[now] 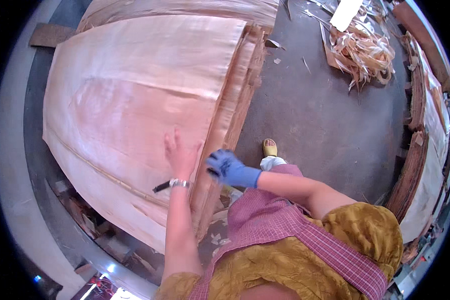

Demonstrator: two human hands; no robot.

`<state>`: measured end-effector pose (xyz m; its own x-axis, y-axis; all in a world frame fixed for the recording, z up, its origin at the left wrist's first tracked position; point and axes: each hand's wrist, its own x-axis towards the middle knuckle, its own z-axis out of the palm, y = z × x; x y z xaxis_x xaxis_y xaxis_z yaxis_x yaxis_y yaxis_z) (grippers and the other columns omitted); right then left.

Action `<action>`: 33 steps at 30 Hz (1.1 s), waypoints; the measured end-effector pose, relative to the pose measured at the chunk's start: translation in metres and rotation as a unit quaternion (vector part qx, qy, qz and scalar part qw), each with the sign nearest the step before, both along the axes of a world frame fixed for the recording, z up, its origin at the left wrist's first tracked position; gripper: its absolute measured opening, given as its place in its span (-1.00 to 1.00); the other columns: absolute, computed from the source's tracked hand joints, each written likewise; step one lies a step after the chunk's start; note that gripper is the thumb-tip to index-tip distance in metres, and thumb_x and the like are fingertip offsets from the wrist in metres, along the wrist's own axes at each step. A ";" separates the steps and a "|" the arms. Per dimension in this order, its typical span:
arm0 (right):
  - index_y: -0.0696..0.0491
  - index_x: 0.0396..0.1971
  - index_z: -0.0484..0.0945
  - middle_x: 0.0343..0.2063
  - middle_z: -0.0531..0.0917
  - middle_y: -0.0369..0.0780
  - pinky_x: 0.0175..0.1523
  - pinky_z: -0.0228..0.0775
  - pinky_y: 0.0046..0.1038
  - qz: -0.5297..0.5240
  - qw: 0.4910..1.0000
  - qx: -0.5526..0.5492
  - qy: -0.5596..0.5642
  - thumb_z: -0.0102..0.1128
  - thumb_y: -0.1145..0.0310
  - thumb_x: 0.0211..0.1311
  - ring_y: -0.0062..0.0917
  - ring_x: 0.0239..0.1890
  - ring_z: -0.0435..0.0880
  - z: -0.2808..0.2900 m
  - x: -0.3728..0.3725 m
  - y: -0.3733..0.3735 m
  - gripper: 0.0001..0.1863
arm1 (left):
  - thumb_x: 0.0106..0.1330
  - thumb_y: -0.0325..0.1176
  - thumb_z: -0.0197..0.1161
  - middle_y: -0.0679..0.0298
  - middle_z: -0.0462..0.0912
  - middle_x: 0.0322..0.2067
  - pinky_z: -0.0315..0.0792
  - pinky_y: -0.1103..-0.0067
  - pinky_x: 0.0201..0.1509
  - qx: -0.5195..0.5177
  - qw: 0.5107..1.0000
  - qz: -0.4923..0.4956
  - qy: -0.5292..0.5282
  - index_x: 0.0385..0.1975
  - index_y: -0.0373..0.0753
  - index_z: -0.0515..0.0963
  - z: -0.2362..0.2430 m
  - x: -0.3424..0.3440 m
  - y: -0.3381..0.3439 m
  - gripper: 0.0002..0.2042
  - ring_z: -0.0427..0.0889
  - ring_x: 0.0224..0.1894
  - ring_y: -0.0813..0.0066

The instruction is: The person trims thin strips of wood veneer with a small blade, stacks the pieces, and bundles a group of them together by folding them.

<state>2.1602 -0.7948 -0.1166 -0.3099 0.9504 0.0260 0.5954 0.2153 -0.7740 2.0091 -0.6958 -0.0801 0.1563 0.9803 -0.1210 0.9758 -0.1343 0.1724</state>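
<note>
A tall stack of thin wood veneer sheets [135, 107] lies on my left, its layered edges facing right. My left hand [181, 155] is bare and rests on the top sheet near that edge, fingers spread. A silver band [179, 183] circles the wrist, with a short black piece [161, 187] beside it. My right hand [225, 167] wears a blue glove and hovers by the stack's side edge, slightly blurred. Its fingers are curled, and whatever may be inside them is hidden.
A tangled heap of veneer strips [362, 52] lies on the grey floor [325, 115] at the far right. Another stack of sheets [410, 180] stands along the right side. My foot in a yellow slipper [270, 148] is beside the left stack. Scraps lie below its left side.
</note>
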 end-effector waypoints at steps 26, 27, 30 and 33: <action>0.04 -0.25 0.55 -0.59 0.58 -0.32 -0.60 0.35 -0.55 -0.506 0.577 -0.281 0.576 0.20 0.22 0.27 -0.62 -0.68 0.48 -0.086 0.284 0.320 -0.79 | 0.38 0.01 0.01 0.05 -0.04 0.42 -0.18 -0.05 0.41 0.094 0.978 -0.184 -0.018 0.44 0.08 -0.03 -0.059 0.305 0.233 -0.34 -0.12 0.46 -0.02; 0.04 -0.25 0.55 -0.59 0.58 -0.32 -0.60 0.35 -0.55 -0.501 0.577 -0.293 0.574 0.20 0.22 0.27 -0.62 -0.68 0.48 -0.081 0.280 0.319 -0.79 | 0.38 0.01 0.01 0.05 -0.04 0.42 -0.18 -0.05 0.41 0.088 0.981 -0.174 -0.011 0.44 0.08 -0.03 -0.066 0.307 0.246 -0.34 -0.12 0.46 -0.02; 0.04 -0.25 0.55 -0.50 0.62 -0.31 -0.54 0.37 -0.58 -0.491 0.590 -0.296 0.569 0.19 0.23 0.29 -0.64 -0.58 0.53 -0.061 0.275 0.301 -0.80 | 0.40 0.14 -0.12 0.08 -0.06 0.42 -0.21 -0.14 0.38 0.106 0.983 -0.150 0.012 0.43 0.21 -0.01 -0.084 0.309 0.273 -0.39 -0.11 0.46 -0.01; 0.05 -0.24 0.54 -0.42 0.64 -0.30 -0.51 0.39 -0.59 -0.463 0.664 -0.268 0.523 0.16 0.23 0.31 -0.65 -0.49 0.58 -0.059 0.275 0.291 -0.80 | 0.36 0.22 -0.15 0.11 -0.10 0.44 -0.26 -0.18 0.37 0.054 0.986 -0.146 0.063 0.42 0.26 -0.01 -0.099 0.307 0.279 -0.36 -0.16 0.47 0.01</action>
<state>2.4349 -0.5040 -0.1752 0.3347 0.6803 -0.6521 -0.6424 -0.3416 -0.6861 2.3157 -0.4171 -0.1791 0.4249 0.9036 -0.0550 0.9052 -0.4244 0.0212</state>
